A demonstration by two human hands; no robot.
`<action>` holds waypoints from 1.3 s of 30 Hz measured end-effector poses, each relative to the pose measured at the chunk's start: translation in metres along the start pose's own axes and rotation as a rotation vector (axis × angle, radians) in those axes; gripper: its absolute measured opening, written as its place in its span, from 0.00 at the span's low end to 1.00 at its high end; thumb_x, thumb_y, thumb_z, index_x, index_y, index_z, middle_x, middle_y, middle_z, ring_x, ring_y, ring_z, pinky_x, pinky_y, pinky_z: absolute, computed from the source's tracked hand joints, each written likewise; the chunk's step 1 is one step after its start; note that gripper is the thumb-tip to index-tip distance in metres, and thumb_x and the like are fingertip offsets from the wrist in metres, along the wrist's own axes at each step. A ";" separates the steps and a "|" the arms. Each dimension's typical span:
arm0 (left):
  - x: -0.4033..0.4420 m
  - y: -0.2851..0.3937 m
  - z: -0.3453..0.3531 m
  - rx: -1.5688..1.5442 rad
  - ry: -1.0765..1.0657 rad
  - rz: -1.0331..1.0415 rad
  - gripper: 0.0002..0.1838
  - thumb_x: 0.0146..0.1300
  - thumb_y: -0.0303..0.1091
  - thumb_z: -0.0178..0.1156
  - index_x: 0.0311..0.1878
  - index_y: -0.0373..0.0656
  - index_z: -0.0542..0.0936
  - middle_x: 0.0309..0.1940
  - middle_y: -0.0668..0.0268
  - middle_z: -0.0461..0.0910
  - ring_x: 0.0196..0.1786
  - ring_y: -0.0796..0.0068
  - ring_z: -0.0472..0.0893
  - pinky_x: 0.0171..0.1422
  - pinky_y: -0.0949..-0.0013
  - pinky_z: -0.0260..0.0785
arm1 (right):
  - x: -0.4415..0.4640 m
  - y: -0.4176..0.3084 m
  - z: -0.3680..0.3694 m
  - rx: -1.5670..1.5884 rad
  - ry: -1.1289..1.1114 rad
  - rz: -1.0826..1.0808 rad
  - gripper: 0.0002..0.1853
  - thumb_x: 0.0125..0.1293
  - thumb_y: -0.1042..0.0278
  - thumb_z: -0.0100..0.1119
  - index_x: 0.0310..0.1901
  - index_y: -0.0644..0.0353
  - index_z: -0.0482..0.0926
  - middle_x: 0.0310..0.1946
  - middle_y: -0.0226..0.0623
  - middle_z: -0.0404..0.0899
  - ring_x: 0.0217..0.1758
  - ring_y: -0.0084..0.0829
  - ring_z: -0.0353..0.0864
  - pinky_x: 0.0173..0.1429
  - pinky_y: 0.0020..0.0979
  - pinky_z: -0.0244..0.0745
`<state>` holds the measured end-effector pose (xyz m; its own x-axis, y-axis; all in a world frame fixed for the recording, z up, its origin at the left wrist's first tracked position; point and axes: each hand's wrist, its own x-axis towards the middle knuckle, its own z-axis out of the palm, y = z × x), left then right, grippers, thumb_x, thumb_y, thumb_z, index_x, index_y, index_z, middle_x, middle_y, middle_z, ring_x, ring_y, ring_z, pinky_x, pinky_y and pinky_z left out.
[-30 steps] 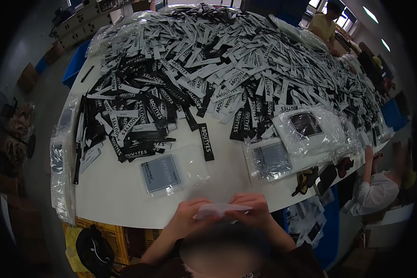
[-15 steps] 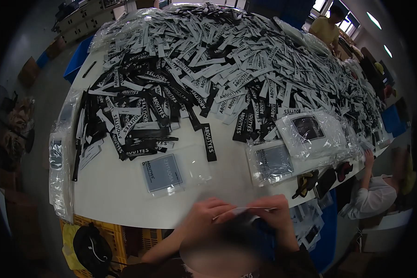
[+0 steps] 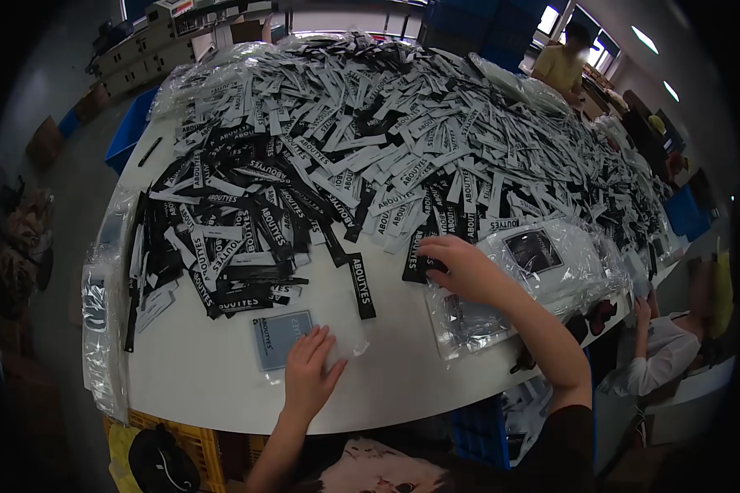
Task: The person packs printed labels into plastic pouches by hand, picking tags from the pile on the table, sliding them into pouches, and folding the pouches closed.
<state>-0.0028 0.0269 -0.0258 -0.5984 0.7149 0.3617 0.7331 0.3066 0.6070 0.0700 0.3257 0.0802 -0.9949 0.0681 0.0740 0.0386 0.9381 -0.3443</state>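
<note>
My left hand [image 3: 308,374] lies with outstretched fingers on a clear plastic bag [image 3: 349,341], covering part of the grey-blue printed square [image 3: 278,341] in it. At the near edge of the pile, my right hand [image 3: 469,273] reaches over black strips [image 3: 413,261] marked ABOUTYES. Its thumb and fingers are bent but apart, and the fingertips are at or just above the strips; whether they touch is unclear. A single black strip [image 3: 360,286] lies between the two hands. Under my right forearm are clear bags [image 3: 460,320] with printed squares.
A large heap of black and white strips [image 3: 386,148] covers the back of the white table [image 3: 197,370]. Wrapped plastic stacks [image 3: 103,329] line the left edge. Blue bins [image 3: 130,131] stand beside the table. A person in yellow [image 3: 561,70] and another in white [image 3: 666,349] are at the right.
My hands were together at the table's front edge around a thin pale piece. Now they are apart: the left is on the bag, the right has moved forward to the strips.
</note>
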 end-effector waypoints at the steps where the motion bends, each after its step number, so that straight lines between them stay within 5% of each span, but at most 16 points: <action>1: 0.000 0.001 0.000 -0.014 0.002 -0.011 0.22 0.48 0.33 0.67 0.48 0.37 0.76 0.54 0.56 0.74 0.60 0.55 0.71 0.65 0.54 0.60 | 0.027 0.019 0.014 -0.094 0.000 0.041 0.23 0.56 0.65 0.63 0.55 0.56 0.72 0.56 0.42 0.69 0.60 0.43 0.67 0.60 0.39 0.65; 5: 0.001 0.001 0.000 -0.032 0.004 -0.018 0.21 0.49 0.33 0.67 0.47 0.38 0.77 0.54 0.56 0.74 0.60 0.57 0.71 0.64 0.55 0.60 | 0.118 0.073 0.050 -0.307 0.211 0.295 0.31 0.59 0.45 0.54 0.58 0.57 0.68 0.62 0.49 0.61 0.67 0.51 0.55 0.64 0.55 0.53; 13: 0.019 -0.017 0.004 -0.032 0.004 -0.014 0.24 0.49 0.39 0.67 0.50 0.42 0.77 0.56 0.58 0.73 0.60 0.58 0.71 0.62 0.56 0.61 | 0.251 0.126 0.048 -0.261 0.659 0.385 0.25 0.62 0.49 0.53 0.55 0.57 0.71 0.59 0.48 0.66 0.66 0.46 0.59 0.67 0.47 0.50; 17: 0.061 -0.035 0.010 -0.006 0.029 0.001 0.24 0.49 0.39 0.67 0.51 0.43 0.76 0.56 0.58 0.72 0.60 0.58 0.70 0.62 0.56 0.61 | 0.301 0.159 0.009 -0.358 0.392 0.520 0.25 0.62 0.44 0.49 0.54 0.52 0.73 0.50 0.43 0.74 0.57 0.44 0.70 0.60 0.48 0.62; 19: 0.081 -0.047 0.016 0.010 0.039 -0.005 0.24 0.49 0.40 0.67 0.51 0.43 0.76 0.57 0.58 0.72 0.60 0.57 0.70 0.62 0.56 0.61 | 0.327 0.175 -0.004 -0.338 0.161 0.638 0.27 0.62 0.40 0.47 0.56 0.49 0.72 0.54 0.43 0.73 0.61 0.45 0.67 0.62 0.50 0.60; 22: 0.092 -0.063 0.029 0.031 0.018 -0.056 0.25 0.49 0.40 0.67 0.51 0.43 0.76 0.57 0.58 0.72 0.60 0.57 0.70 0.62 0.56 0.60 | 0.348 0.169 -0.019 -0.247 -0.002 0.765 0.33 0.62 0.35 0.43 0.63 0.46 0.66 0.67 0.39 0.59 0.72 0.45 0.49 0.65 0.66 0.45; 25: 0.095 -0.077 0.040 0.049 -0.030 -0.103 0.25 0.49 0.40 0.67 0.52 0.44 0.76 0.57 0.58 0.71 0.60 0.57 0.70 0.62 0.56 0.60 | 0.372 0.208 -0.014 -0.176 -0.100 0.812 0.40 0.57 0.26 0.41 0.64 0.45 0.65 0.65 0.41 0.62 0.69 0.48 0.57 0.64 0.69 0.46; 29: 0.087 -0.081 0.047 0.051 -0.112 -0.150 0.26 0.49 0.41 0.67 0.52 0.44 0.76 0.57 0.58 0.71 0.60 0.57 0.70 0.62 0.56 0.60 | 0.381 0.254 0.000 -0.207 -0.002 0.709 0.43 0.53 0.23 0.41 0.59 0.52 0.70 0.58 0.44 0.70 0.60 0.46 0.69 0.64 0.58 0.55; 32: 0.072 -0.070 0.042 0.044 -0.157 -0.153 0.26 0.49 0.41 0.67 0.53 0.45 0.75 0.58 0.58 0.71 0.60 0.57 0.69 0.62 0.56 0.60 | 0.364 0.254 0.001 -0.200 -0.059 0.523 0.40 0.54 0.26 0.43 0.53 0.55 0.75 0.53 0.50 0.74 0.59 0.53 0.68 0.62 0.53 0.60; 39: 0.038 -0.028 0.011 0.059 -0.171 -0.092 0.27 0.49 0.42 0.67 0.54 0.46 0.75 0.58 0.58 0.70 0.60 0.57 0.69 0.62 0.56 0.60 | 0.305 0.171 0.027 -0.284 0.013 0.496 0.33 0.54 0.28 0.45 0.52 0.46 0.76 0.49 0.42 0.76 0.59 0.48 0.65 0.61 0.60 0.54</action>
<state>-0.0427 0.0524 -0.0372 -0.6035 0.7771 0.1783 0.6988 0.4079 0.5877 -0.2289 0.4980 0.0183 -0.8503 0.5260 -0.0199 0.5259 0.8472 -0.0760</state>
